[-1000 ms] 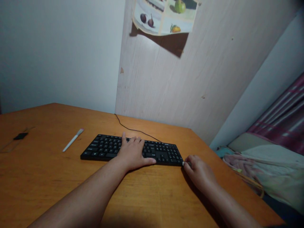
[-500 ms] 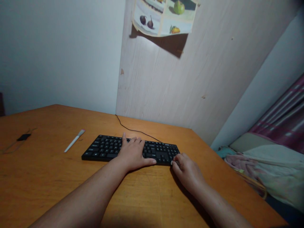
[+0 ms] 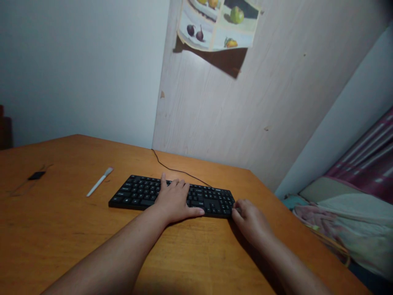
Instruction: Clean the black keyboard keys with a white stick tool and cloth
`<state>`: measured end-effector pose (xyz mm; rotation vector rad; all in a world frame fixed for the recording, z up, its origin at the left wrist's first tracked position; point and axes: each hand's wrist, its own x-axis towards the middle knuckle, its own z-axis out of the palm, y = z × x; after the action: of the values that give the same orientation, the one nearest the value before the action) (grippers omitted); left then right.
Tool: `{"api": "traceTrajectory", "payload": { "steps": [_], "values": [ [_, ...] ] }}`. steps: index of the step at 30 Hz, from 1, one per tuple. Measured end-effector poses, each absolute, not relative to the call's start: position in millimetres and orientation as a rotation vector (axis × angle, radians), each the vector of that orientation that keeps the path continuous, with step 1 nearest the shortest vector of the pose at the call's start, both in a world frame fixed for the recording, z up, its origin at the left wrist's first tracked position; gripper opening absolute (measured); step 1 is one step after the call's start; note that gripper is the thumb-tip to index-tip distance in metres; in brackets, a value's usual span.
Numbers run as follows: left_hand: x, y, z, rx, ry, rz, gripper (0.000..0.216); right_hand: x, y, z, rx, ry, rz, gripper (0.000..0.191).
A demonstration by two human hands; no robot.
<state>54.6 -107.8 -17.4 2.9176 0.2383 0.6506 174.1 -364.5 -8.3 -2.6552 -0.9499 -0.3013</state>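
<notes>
A black keyboard (image 3: 135,192) lies on an orange wooden table (image 3: 61,233). My left hand (image 3: 173,198) rests flat on the middle of its keys, fingers stretched out and thumb along the front edge. At the keyboard's right end, my right hand (image 3: 250,219) has its fingers curled together in a pinch against the corner. What they hold is too small and hidden to name.
A thin black cable (image 3: 175,169) runs from the keyboard to the wall. Left of the keyboard lie a white stick-like tool (image 3: 100,181) and, further left, a small black object (image 3: 36,175). Bedding (image 3: 337,217) lies beyond the table's right edge. A fruit poster (image 3: 215,24) hangs on the wall.
My right hand slid left along the keyboard's front edge, then back to the right end. A small white tip at its fingers no longer shows. My left hand stayed put.
</notes>
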Motion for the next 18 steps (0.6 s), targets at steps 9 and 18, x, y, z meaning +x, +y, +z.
{"api": "traceTrajectory", "payload": {
  "steps": [9, 18],
  "values": [
    [53.5, -109.8, -16.7, 2.895, 0.242, 0.661, 0.103, 152.8, -316.1, -2.6, -2.491, -1.109, -0.206, 0.01],
    [52.5, -111.0, -14.8, 2.902, 0.266, 0.647, 0.103, 180.5, -302.6, 10.9, -2.619, -1.044, -0.169, 0.008]
  ]
}}
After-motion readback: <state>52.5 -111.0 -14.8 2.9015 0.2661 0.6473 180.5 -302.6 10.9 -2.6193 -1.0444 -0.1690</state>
